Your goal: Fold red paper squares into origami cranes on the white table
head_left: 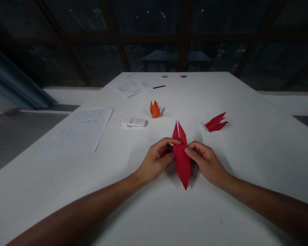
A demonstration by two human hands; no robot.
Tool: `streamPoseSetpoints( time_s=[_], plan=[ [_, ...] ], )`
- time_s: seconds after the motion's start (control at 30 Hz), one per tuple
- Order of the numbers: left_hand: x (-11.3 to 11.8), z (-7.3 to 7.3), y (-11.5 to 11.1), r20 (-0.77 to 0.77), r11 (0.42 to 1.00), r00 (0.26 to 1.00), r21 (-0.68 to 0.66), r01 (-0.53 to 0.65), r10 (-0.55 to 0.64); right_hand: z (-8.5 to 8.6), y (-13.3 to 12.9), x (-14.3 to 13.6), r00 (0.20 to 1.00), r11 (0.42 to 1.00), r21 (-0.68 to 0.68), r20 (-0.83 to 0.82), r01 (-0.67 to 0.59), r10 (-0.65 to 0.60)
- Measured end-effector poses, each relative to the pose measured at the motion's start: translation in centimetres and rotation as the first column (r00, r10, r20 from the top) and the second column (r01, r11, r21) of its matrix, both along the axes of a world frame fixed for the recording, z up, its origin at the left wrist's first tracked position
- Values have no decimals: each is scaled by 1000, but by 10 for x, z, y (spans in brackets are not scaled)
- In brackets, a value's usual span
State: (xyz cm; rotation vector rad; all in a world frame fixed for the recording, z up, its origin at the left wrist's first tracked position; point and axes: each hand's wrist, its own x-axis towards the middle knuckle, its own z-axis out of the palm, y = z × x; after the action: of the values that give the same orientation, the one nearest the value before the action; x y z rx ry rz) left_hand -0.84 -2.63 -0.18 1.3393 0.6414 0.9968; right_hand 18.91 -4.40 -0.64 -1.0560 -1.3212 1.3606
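A long folded red paper [182,165] is held between both hands, its two narrow points facing away from me and a single point toward me. My left hand [157,159] grips its left edge, with the index finger lying across the front. On the right edge, my right hand [204,159] pinches the paper with the thumb on top; its other fingers are partly hidden behind. Beyond the hands stands an orange folded paper figure [155,109]. Another red folded figure [216,123] rests farther right.
The white table [246,143] bears a white remote-like device [135,122] left of centre. A printed sheet [79,130] lies at the left. More papers [133,83], a black strip [159,87] and two round discs are near the far edge, before dark windows.
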Motion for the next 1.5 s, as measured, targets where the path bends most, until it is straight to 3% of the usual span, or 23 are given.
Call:
streamPoseSetpoints(
  time_s=[0.27,0.73,1.03,1.33,1.5],
  plan=[
    [1,-3,0,-68,999,997,32,-38,40,-1,0,1,997,999,-41,-73,-9,6],
    [2,0,1,-57,999,997,27,-42,44,-5,-3,-2,997,996,91,-75,-26,32],
    [2,5,1,-69,999,996,23,-49,51,-7,-8,0,984,933,359,175,-39,-27],
    [2,2,4,-56,985,998,171,-10,20,-7,-4,2,995,953,303,95,-9,-21],
    [1,4,3,-106,981,994,196,-6,27,0,-5,2,980,927,376,189,-10,-66]
  ],
)
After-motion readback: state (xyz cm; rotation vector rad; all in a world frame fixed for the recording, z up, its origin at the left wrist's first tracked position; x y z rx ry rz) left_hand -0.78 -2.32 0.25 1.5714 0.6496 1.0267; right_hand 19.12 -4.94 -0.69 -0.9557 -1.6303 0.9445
